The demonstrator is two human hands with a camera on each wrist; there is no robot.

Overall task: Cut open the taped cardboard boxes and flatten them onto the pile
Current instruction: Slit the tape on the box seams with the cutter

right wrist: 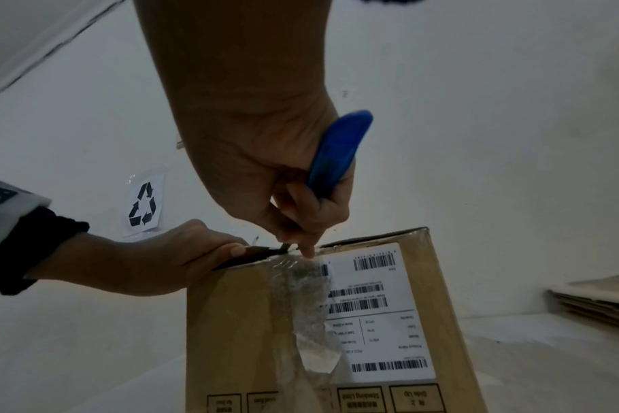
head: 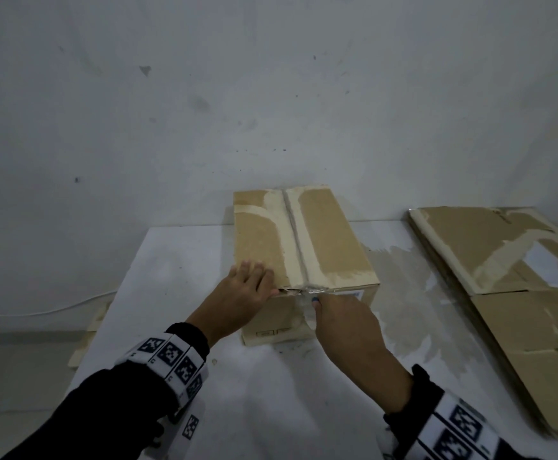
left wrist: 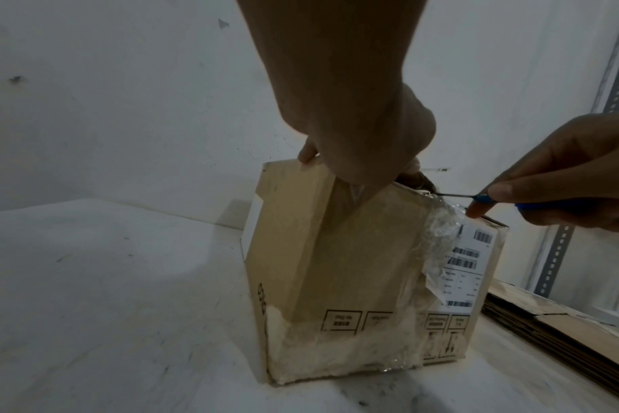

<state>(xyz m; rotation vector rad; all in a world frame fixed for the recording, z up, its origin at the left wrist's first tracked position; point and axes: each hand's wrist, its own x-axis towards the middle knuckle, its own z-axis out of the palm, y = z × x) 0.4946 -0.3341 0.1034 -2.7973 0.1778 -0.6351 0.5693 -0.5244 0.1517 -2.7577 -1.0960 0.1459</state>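
Observation:
A taped cardboard box (head: 304, 240) stands on the white table (head: 178, 293), its top seam covered with tape. My left hand (head: 251, 287) lies flat on the box's near-left top corner, thumb against the front edge of the flap. My right hand (head: 340, 317) grips a blue box cutter (right wrist: 340, 148), the index finger pointing down along it. The thin blade (left wrist: 453, 194) sits in the crumpled clear tape (right wrist: 301, 279) at the front top edge, where a dark gap shows under the flap. A white shipping label (right wrist: 382, 307) covers the box's front face (left wrist: 336, 265).
A pile of flattened cardboard (head: 509, 277) lies on the table to the right. The wall stands close behind the box, with a recycling sign (right wrist: 144, 204) on it. A slotted metal post (left wrist: 562, 251) rises at the far right. Cardboard scraps (head: 88, 336) lie below the table's left edge.

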